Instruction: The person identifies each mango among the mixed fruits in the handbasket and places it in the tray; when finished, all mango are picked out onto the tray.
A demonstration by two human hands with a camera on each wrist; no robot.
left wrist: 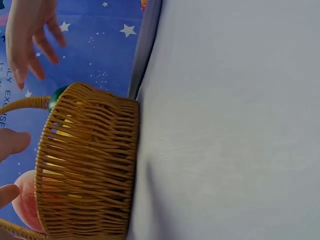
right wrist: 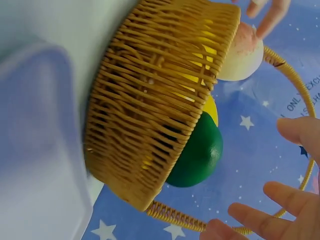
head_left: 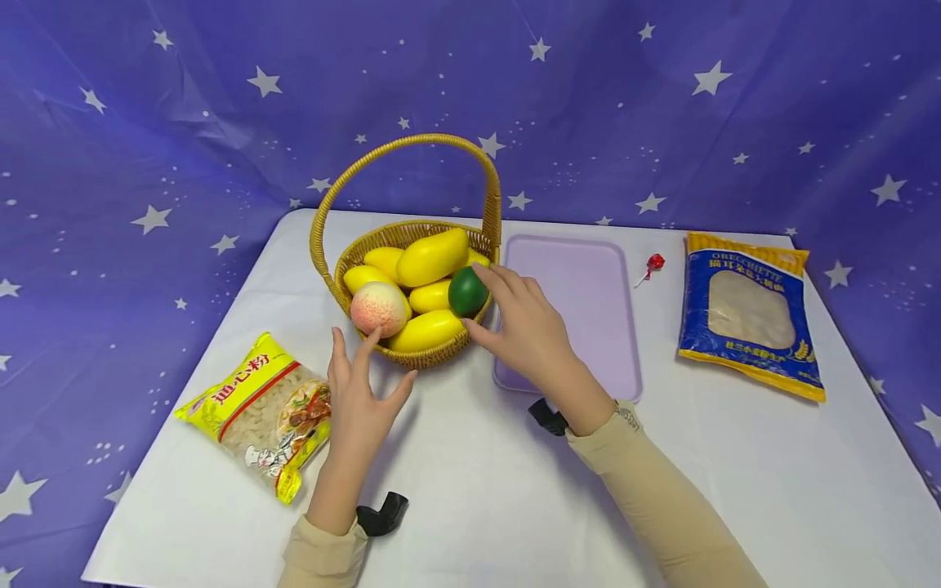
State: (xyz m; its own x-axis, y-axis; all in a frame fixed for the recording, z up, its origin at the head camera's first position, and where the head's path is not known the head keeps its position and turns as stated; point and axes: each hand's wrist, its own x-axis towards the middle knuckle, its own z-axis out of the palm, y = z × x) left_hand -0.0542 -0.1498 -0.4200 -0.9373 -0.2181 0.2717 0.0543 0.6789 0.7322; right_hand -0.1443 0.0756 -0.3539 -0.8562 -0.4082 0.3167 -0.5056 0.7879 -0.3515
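A wicker basket (head_left: 434,359) with a tall handle holds several yellow mango-like fruits (head_left: 432,256), a pink-and-cream peach (head_left: 378,310) and a smooth dark green fruit (head_left: 467,291). At the basket's front left, my left hand (head_left: 362,408) has its fingers spread, and a fingertip (right wrist: 262,30) meets or nearly meets the peach. My right hand (head_left: 531,327) reaches over the right rim with thumb and fingers apart, beside the green fruit (right wrist: 197,152). In the right wrist view a gap shows between these fingers and that fruit. Neither hand holds anything.
A lilac tray (head_left: 595,318) lies right of the basket, partly under my right forearm. Farther right are a red lollipop (head_left: 655,262) and a blue orecchiette bag (head_left: 750,314). A yellow pasta bag (head_left: 260,416) lies left of my left hand. A starry purple cloth (head_left: 588,106) hangs behind.
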